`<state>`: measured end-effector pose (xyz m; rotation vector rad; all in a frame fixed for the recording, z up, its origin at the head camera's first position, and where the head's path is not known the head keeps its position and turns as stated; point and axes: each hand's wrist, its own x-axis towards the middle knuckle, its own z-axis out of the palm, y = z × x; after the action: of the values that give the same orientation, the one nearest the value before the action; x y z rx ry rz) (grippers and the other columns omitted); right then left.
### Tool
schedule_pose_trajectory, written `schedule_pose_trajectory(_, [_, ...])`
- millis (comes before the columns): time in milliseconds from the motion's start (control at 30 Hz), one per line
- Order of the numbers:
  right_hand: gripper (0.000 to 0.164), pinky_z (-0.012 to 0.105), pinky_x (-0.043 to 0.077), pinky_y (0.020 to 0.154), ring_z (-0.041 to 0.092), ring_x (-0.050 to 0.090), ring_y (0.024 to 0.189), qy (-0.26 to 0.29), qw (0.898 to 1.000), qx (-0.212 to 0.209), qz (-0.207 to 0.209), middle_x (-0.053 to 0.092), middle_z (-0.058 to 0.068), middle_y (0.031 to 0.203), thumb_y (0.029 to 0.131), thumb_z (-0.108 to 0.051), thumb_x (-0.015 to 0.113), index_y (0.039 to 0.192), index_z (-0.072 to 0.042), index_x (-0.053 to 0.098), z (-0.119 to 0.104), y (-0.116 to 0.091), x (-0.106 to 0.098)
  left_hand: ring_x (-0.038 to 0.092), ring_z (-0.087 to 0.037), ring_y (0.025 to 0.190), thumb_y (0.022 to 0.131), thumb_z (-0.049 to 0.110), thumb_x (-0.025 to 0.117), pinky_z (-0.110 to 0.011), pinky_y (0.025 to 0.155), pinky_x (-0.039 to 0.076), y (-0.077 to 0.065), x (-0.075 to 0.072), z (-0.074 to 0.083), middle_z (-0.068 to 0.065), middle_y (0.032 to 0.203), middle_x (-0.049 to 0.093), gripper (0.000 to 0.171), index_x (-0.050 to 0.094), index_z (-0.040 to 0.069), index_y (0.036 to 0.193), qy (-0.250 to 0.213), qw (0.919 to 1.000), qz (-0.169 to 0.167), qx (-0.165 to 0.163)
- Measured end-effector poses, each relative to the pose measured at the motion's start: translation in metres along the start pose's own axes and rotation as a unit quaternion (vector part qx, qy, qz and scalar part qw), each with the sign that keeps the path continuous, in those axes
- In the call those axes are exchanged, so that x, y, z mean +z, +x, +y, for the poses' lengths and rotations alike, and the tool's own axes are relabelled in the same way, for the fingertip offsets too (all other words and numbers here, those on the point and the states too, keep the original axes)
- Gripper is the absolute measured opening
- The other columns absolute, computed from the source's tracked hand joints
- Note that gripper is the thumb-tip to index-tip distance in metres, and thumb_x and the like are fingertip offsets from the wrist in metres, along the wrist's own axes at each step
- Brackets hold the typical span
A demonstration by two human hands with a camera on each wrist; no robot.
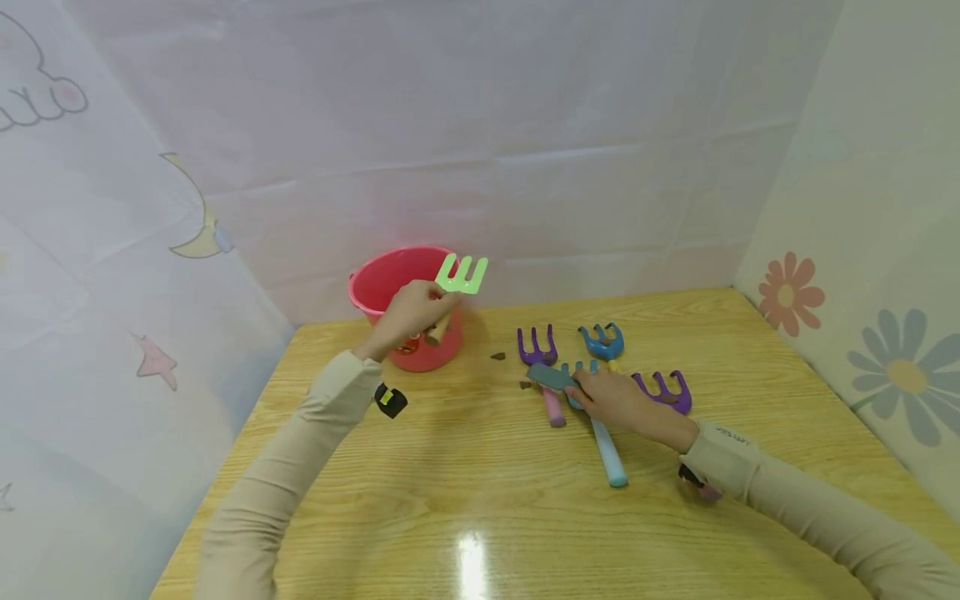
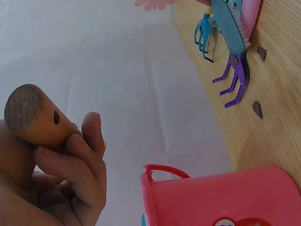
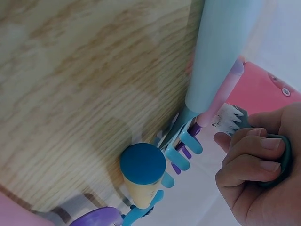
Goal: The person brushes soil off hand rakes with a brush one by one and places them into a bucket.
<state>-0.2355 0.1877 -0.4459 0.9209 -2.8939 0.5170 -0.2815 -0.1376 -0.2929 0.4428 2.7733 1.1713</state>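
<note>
My left hand (image 1: pixel 411 315) grips a small hand rake with a light green, three-pronged head (image 1: pixel 467 279) and a wooden handle (image 2: pixel 42 115). It is in front of the red-pink bucket (image 1: pixel 431 354), the prongs pointing up. In my right hand (image 1: pixel 618 402) is a grey-teal brush (image 1: pixel 551 377) with pale bristles; the fingers curl round its handle in the right wrist view. The brush is over a purple rake (image 1: pixel 537 354) with a pink handle. Beneath the right hand lies a light blue rake (image 1: pixel 606 450).
A blue rake (image 1: pixel 603 343) with a yellowish handle lies behind the right hand, and another purple rake (image 1: pixel 678 400) lies right of it. Small brown bits (image 1: pixel 498 357) are scattered on the wooden table (image 1: pixel 420 500). Printed cloth (image 1: pixel 555 192) hangs behind and at both sides.
</note>
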Motion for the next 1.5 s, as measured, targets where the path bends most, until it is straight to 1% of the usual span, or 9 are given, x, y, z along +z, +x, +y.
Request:
schedule_pose_trajectory(233, [0.019, 0.018, 0.027, 0.037, 0.005, 0.037, 0.041, -0.022, 1.0, -0.002, 0.011, 0.04, -0.005, 0.056, 0.101, -0.018, 0.057, 0.089, -0.004, 0.057, 0.001, -0.002, 0.002, 0.061, -0.02, 0.052, 0.097, 0.037, 0.059, -0.037, 0.057, 0.056, 0.0, -0.008, -0.001, -0.006, 0.064, 0.058, 0.037, 0.06, 0.004, 0.08, -0.026, 0.9996, -0.003, -0.013])
schedule_pose_trajectory(367, [0.02, 0.017, 0.027, 0.038, 0.005, 0.037, 0.041, -0.015, 1.0, -0.002, 0.006, 0.04, -0.005, 0.056, 0.102, -0.018, 0.056, 0.084, -0.007, 0.055, 0.0, -0.002, 0.001, 0.061, -0.019, 0.053, 0.097, 0.038, 0.061, -0.04, 0.058, 0.057, 0.002, -0.013, -0.003, -0.004, 0.066, 0.054, 0.038, 0.058, 0.004, 0.081, -0.025, 0.9993, 0.0, -0.027])
schedule_pose_trajectory(500, [0.023, 0.018, 0.027, 0.038, 0.005, 0.036, 0.041, 0.0, 1.0, 0.001, -0.002, 0.04, -0.005, 0.056, 0.102, -0.018, 0.054, 0.081, -0.01, 0.052, -0.001, -0.001, 0.0, 0.058, -0.018, 0.051, 0.095, 0.039, 0.061, -0.034, 0.054, 0.053, 0.005, -0.018, -0.007, -0.002, 0.06, 0.052, 0.04, 0.056, 0.006, 0.073, 0.004, 0.9994, 0.003, -0.035])
schedule_pose_trajectory(600, [0.022, 0.018, 0.027, 0.038, 0.005, 0.037, 0.041, -0.006, 1.0, 0.003, -0.003, 0.04, -0.005, 0.056, 0.102, -0.018, 0.055, 0.082, -0.009, 0.053, 0.0, -0.002, 0.001, 0.053, -0.014, 0.049, 0.095, 0.04, 0.061, -0.032, 0.054, 0.049, 0.008, -0.021, -0.009, 0.0, 0.055, 0.049, 0.042, 0.055, 0.008, 0.069, 0.022, 0.999, 0.0, -0.038])
schedule_pose_trajectory(767, [0.02, 0.018, 0.026, 0.037, 0.006, 0.038, 0.041, -0.021, 1.0, 0.01, -0.006, 0.04, -0.005, 0.056, 0.102, -0.021, 0.056, 0.087, -0.008, 0.057, 0.0, -0.001, 0.002, 0.051, -0.012, 0.049, 0.096, 0.04, 0.06, -0.035, 0.059, 0.05, 0.011, -0.026, -0.011, 0.001, 0.055, 0.049, 0.041, 0.057, 0.009, 0.069, 0.038, 0.9986, 0.002, -0.037])
schedule_pose_trajectory(1000, [0.02, 0.018, 0.025, 0.038, 0.005, 0.036, 0.041, -0.01, 1.0, 0.007, -0.006, 0.04, -0.005, 0.055, 0.102, -0.019, 0.055, 0.085, -0.009, 0.056, -0.001, -0.001, 0.001, 0.062, -0.019, 0.054, 0.098, 0.036, 0.058, -0.032, 0.064, 0.049, 0.012, -0.033, -0.013, -0.001, 0.056, 0.054, 0.04, 0.056, 0.008, 0.07, 0.025, 0.9988, 0.0, -0.043])
schedule_pose_trajectory(1133, [0.018, 0.018, 0.026, 0.038, 0.006, 0.038, 0.042, -0.01, 1.0, 0.011, -0.01, 0.041, -0.005, 0.056, 0.102, -0.019, 0.055, 0.092, -0.005, 0.059, -0.001, 0.0, 0.0, 0.06, -0.016, 0.051, 0.099, 0.035, 0.057, -0.032, 0.061, 0.046, 0.016, -0.034, -0.018, -0.001, 0.055, 0.054, 0.041, 0.056, 0.008, 0.068, 0.024, 0.9988, 0.004, -0.044])
schedule_pose_trajectory(1267, [0.02, 0.018, 0.028, 0.038, 0.006, 0.039, 0.042, -0.008, 1.0, 0.015, -0.015, 0.042, -0.005, 0.057, 0.102, -0.02, 0.054, 0.097, -0.003, 0.061, -0.001, 0.0, 0.001, 0.061, -0.018, 0.055, 0.098, 0.035, 0.058, -0.034, 0.063, 0.052, 0.016, -0.034, -0.024, -0.002, 0.058, 0.056, 0.039, 0.059, 0.006, 0.072, 0.014, 0.9983, 0.006, -0.057])
schedule_pose_trajectory(1500, [0.019, 0.017, 0.027, 0.038, 0.005, 0.037, 0.042, 0.001, 1.0, 0.011, -0.011, 0.041, -0.005, 0.057, 0.102, -0.019, 0.055, 0.088, -0.007, 0.057, 0.001, -0.001, 0.001, 0.066, -0.023, 0.062, 0.098, 0.032, 0.059, -0.042, 0.071, 0.056, 0.017, -0.039, -0.034, -0.004, 0.062, 0.059, 0.037, 0.06, 0.002, 0.078, -0.014, 0.9979, 0.007, -0.062])
